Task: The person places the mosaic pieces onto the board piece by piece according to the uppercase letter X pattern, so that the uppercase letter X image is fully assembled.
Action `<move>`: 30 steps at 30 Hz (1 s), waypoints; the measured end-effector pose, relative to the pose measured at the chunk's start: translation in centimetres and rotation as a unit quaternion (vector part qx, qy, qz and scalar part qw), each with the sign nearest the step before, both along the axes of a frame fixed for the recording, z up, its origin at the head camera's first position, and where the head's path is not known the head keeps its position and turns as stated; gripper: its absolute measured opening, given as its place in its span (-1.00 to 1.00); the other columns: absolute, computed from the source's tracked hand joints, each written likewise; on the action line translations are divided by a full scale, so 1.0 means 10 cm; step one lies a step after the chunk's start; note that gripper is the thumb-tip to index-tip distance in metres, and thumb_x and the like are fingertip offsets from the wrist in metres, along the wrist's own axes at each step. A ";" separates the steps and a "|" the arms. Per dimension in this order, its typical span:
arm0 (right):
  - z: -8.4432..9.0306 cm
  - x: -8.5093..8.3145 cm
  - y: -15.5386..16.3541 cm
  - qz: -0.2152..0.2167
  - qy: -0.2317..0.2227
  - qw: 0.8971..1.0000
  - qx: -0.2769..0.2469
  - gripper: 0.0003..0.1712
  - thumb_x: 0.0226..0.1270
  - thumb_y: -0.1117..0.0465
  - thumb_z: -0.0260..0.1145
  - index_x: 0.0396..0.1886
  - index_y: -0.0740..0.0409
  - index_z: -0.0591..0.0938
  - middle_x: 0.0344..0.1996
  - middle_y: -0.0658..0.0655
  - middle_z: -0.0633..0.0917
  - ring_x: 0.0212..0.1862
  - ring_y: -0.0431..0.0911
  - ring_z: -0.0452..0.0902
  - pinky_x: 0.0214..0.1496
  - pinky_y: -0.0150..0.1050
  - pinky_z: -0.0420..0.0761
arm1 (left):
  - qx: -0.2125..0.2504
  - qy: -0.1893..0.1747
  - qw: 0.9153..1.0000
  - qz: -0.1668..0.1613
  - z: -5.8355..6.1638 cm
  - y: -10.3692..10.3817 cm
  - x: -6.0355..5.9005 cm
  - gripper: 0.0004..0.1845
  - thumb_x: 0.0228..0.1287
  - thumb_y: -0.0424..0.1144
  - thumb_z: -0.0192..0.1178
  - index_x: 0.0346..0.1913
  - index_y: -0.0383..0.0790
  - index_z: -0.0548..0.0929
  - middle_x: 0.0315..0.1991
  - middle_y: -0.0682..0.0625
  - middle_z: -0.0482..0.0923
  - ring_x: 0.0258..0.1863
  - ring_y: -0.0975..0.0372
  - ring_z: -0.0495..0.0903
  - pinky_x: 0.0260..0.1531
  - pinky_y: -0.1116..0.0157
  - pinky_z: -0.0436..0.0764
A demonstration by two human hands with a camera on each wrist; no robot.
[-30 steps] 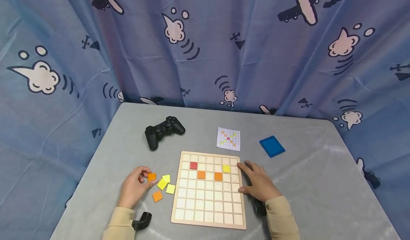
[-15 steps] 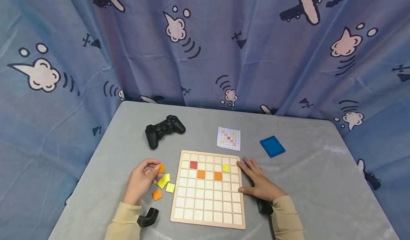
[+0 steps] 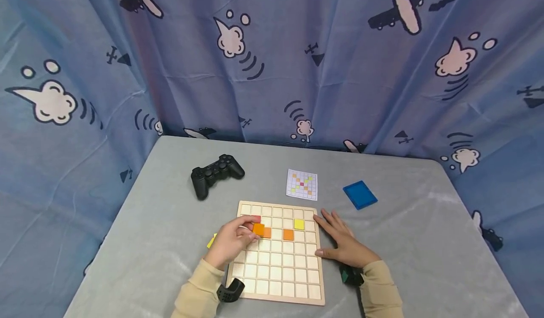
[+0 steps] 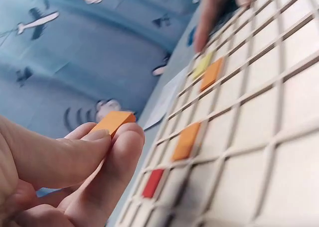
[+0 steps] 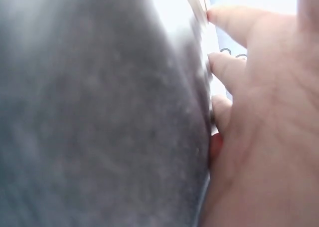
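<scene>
My left hand pinches an orange square tile between thumb and fingertips, above the upper left of a wooden grid board. Set in the board's cells are a red tile, partly covered by the left hand in the head view, an orange tile, a second orange tile and a yellow tile. My right hand rests at the board's right edge with fingers spread, thumb and index fingertip at the rim.
A yellow tile peeks out left of the board, behind the left hand. Farther back lie a black game controller, a small card with a coloured grid pattern and a blue square tray. A patterned curtain hangs behind the grey table.
My left hand has picked up the orange tile from beside the board and carried it right, over the board's upper left. The right hand stays at the right edge.
</scene>
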State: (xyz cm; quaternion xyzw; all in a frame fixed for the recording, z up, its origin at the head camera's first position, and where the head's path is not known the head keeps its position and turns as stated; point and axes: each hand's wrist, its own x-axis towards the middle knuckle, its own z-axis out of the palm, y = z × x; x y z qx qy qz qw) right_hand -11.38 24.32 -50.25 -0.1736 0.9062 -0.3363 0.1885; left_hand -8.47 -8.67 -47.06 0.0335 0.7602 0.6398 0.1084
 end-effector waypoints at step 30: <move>-0.02 -0.01 0.00 -0.011 -0.008 1.000 -0.009 0.06 0.06 -0.19 0.43 0.51 -0.23 0.11 0.53 0.11 -0.07 0.51 0.22 -0.44 0.32 0.40 -0.28 | -0.234 0.117 0.963 -0.056 -0.21 0.43 0.08 -0.74 0.13 -0.45 0.28 -0.08 -0.27 0.67 -0.55 0.15 0.43 -0.56 0.41 0.33 -0.45 0.44 0.41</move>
